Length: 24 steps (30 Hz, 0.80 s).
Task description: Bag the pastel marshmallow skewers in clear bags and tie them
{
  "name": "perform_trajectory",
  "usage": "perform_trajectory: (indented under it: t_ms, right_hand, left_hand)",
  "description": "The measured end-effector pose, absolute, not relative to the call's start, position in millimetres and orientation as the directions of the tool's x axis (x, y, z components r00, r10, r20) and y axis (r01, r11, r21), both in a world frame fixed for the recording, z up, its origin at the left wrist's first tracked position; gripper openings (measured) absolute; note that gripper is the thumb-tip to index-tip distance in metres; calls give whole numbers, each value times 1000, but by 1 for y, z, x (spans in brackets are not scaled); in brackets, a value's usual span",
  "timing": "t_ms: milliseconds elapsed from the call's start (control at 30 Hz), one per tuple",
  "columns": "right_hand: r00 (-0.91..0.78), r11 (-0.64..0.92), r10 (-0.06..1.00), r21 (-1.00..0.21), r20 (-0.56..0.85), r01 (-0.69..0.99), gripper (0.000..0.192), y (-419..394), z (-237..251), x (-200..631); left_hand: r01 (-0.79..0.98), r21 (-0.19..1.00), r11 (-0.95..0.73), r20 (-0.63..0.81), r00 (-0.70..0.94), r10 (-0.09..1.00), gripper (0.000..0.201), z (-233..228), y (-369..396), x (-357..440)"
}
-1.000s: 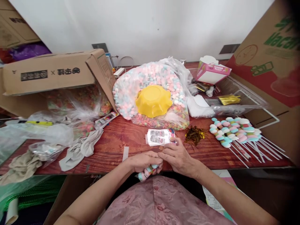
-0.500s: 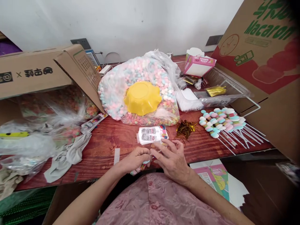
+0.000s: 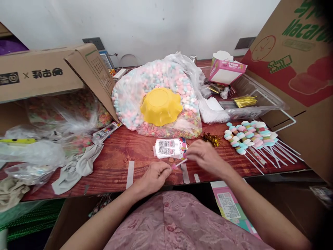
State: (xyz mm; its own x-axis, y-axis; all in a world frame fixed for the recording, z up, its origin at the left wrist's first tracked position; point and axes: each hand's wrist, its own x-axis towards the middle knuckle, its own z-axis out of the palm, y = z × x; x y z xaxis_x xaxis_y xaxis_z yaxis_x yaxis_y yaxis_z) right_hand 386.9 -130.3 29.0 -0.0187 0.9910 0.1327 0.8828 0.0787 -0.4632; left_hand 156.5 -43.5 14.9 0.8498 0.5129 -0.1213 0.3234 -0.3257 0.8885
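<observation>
- Currently your left hand (image 3: 153, 176) pinches the pink end of a stick (image 3: 179, 163) at the table (image 3: 114, 156) front edge.
- Your right hand (image 3: 204, 156) grips the stick's other end, fingers closed on it.
- Just behind the stick lies a label stack (image 3: 169, 148).
- Finished skewers (image 3: 249, 137) lie to the right, well apart.
- A yellow bowl (image 3: 160, 110) sits upturned on the candy bag (image 3: 130, 93).

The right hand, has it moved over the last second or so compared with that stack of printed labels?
Yes. The right hand has moved right and up the table, now beside the label stack.
</observation>
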Motion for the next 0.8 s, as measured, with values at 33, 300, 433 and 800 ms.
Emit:
perform_trajectory:
  t_ms: [33,300,433,800]
  right_hand:
    - [26,27,987,-331,156,943,19,-124,33,400]
    - [-245,242,970,125,5,962,24,-89,8,425]
    - [-248,244,969,160,6,956,20,-92,9,417]
    - [-143,258,955,-493,259,831,19,-126,22,345]
  left_hand:
    - [333,936,-116,-217,803,556,31,15,-40,159]
    - [43,836,547,-415,701,580,36,15,-29,182]
    - [56,817,573,-440,702,559,35,15,-34,185]
    - [85,991,107,-134,761,635,23,31,-36,178]
